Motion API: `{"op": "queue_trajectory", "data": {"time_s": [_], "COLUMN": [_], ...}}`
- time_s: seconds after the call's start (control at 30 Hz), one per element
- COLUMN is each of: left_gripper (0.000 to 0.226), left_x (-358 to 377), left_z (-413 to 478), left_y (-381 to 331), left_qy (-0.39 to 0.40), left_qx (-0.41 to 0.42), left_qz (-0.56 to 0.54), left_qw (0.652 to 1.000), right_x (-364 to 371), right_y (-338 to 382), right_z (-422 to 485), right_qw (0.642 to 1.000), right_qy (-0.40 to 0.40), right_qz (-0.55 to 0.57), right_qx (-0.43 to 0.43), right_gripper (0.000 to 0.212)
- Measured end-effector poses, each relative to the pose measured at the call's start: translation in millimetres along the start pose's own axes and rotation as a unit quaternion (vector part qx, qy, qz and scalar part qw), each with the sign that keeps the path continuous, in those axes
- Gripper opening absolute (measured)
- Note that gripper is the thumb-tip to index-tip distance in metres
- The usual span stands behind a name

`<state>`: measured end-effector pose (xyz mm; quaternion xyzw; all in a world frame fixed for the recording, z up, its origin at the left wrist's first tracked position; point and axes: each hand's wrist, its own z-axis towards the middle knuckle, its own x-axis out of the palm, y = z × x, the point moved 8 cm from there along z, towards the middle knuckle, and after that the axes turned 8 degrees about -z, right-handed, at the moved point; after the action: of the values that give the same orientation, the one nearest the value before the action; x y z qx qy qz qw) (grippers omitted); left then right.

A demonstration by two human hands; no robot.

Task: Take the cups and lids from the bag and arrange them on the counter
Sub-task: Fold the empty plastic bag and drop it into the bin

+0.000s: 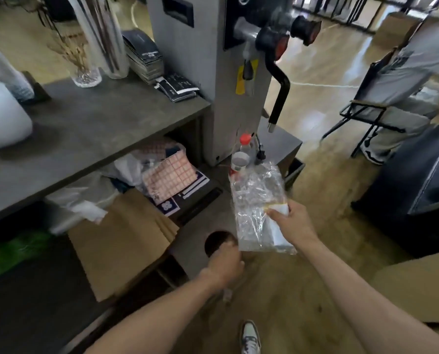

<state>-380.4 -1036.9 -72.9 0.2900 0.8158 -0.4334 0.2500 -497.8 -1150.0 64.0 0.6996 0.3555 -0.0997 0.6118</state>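
Note:
My right hand (293,223) pinches a crumpled clear plastic bag (258,200) with something white inside, held above the low grey shelf (200,221). My left hand (226,264) is curled at the shelf's front edge, just below a round dark hole (217,241) in the shelf top; what its fingers hold is hidden. The grey counter (85,129) stretches across the left. A white cup (240,159) and a red-capped bottle (246,141) stand on the low shelf beside the bag's top.
A tall grey machine (213,60) with black rollers and a handle stands at the counter's right end. A glass vase (85,72), stacked booklets (144,52) and a white bundle (1,118) sit on the counter. Brown paper bags (121,238) lie below. A black chair (374,103) stands at right.

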Motion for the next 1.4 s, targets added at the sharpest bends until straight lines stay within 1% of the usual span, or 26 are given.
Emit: {"op": "queue_trajectory", "data": {"time_s": [0.07, 0.13, 0.2, 0.23, 0.3, 0.47, 0.63, 0.67, 0.73, 0.8, 0.83, 0.9, 0.97, 1.0, 1.03, 1.1, 1.2, 1.23, 1.27, 1.33, 1.4], "left_gripper": [0.060, 0.067, 0.066, 0.066, 0.065, 0.054, 0.073, 0.074, 0.069, 0.066, 0.065, 0.055, 0.047, 0.045, 0.045, 0.048, 0.047, 0.043, 0.039, 0.042, 0.045], "left_x": [21.3, 33.8, 47.2, 54.6, 64.0, 65.7, 96.8, 106.2, 123.5, 139.6, 144.3, 145.8, 143.2, 141.8, 140.1, 140.3, 134.0, 135.7, 137.1, 141.4, 142.3], "left_z": [25.9, 45.6, 58.2, 63.7, 70.4, 74.8, 55.0, 47.7, 34.6, 22.5, 17.5, 12.4, 11.8, 11.8, 11.5, 11.0, 7.7, 5.8, 3.9, 3.4, -1.2], "left_y": [1.8, 12.9, 34.5, 44.3, 55.1, 47.9, 31.3, 24.4, 10.2, -0.2, -3.8, -8.2, -10.0, -10.0, -9.6, -6.2, -0.5, 2.4, 6.0, 13.7, 19.3], "left_qy": [0.009, 0.012, 0.014, 0.012, 0.012, 0.025, 0.021, 0.017, 0.011, 0.028, 0.037, 0.038, 0.038, 0.035, 0.033, 0.028, -0.038, -0.036, -0.041, -0.067, -0.088], "left_qx": [-0.054, -0.129, -0.208, -0.235, -0.261, -0.257, -0.251, -0.247, -0.236, -0.223, -0.216, -0.199, -0.180, -0.170, -0.160, -0.146, -0.123, -0.108, -0.091, -0.056, -0.036], "left_qz": [0.103, 0.158, 0.157, 0.152, 0.152, 0.123, 0.095, 0.086, 0.083, 0.102, 0.112, 0.123, 0.125, 0.131, 0.137, 0.143, 0.130, 0.135, 0.127, 0.111, 0.100], "left_qw": [0.993, 0.979, 0.965, 0.960, 0.953, 0.958, 0.963, 0.965, 0.968, 0.969, 0.969, 0.972, 0.975, 0.976, 0.977, 0.979, 0.983, 0.984, 0.987, 0.990, 0.990], "right_x": [7.3, 13.7, 20.3, 22.4, 24.7, 27.3, 35.4, 38.3, 45.3, 54.6, 60.8, 74.8, 91.8, 102.4, 113.2, 132.6, 155.6, 162.7, 170.2, 187.4, 198.3], "right_y": [-7.6, -13.8, -21.8, -26.3, -36.4, -54.7, -44.9, -41.2, -34.4, -31.3, -30.7, -31.4, -33.1, -36.5, -39.7, -48.1, -60.3, -62.5, -63.4, -68.1, -74.0], "right_z": [19.8, 35.6, 47.2, 52.1, 60.6, 76.0, 76.3, 73.9, 66.7, 55.9, 49.1, 35.7, 25.6, 21.5, 18.6, 18.6, 24.4, 24.2, 22.4, 13.3, 2.8], "right_qw": [1.000, 0.998, 0.997, 0.996, 0.995, 0.994, 0.992, 0.992, 0.989, 0.985, 0.982, 0.972, 0.957, 0.950, 0.945, 0.943, 0.940, 0.931, 0.913, 0.847, 0.785], "right_qy": [0.027, 0.052, 0.073, 0.081, 0.093, 0.102, 0.117, 0.123, 0.139, 0.162, 0.177, 0.197, 0.196, 0.200, 0.205, 0.203, 0.192, 0.190, 0.186, 0.193, 0.208], "right_qz": [-0.001, 0.007, 0.014, 0.016, 0.014, 0.036, 0.035, 0.030, 0.020, 0.009, -0.005, -0.068, -0.134, -0.154, -0.166, -0.190, -0.238, -0.270, -0.320, -0.446, -0.531], "right_qx": [-0.012, -0.021, -0.024, -0.025, -0.023, -0.004, -0.014, -0.020, -0.034, -0.051, -0.063, -0.111, -0.170, -0.186, -0.193, -0.183, -0.151, -0.153, -0.170, -0.215, -0.240], "right_gripper": [0.020, 0.022, 0.020, 0.019, 0.016, 0.008, 0.012, 0.012, 0.014, 0.014, 0.014, 0.014, 0.025, 0.030, 0.028, 0.016, 0.029, 0.030, 0.032, 0.042, 0.049]}}
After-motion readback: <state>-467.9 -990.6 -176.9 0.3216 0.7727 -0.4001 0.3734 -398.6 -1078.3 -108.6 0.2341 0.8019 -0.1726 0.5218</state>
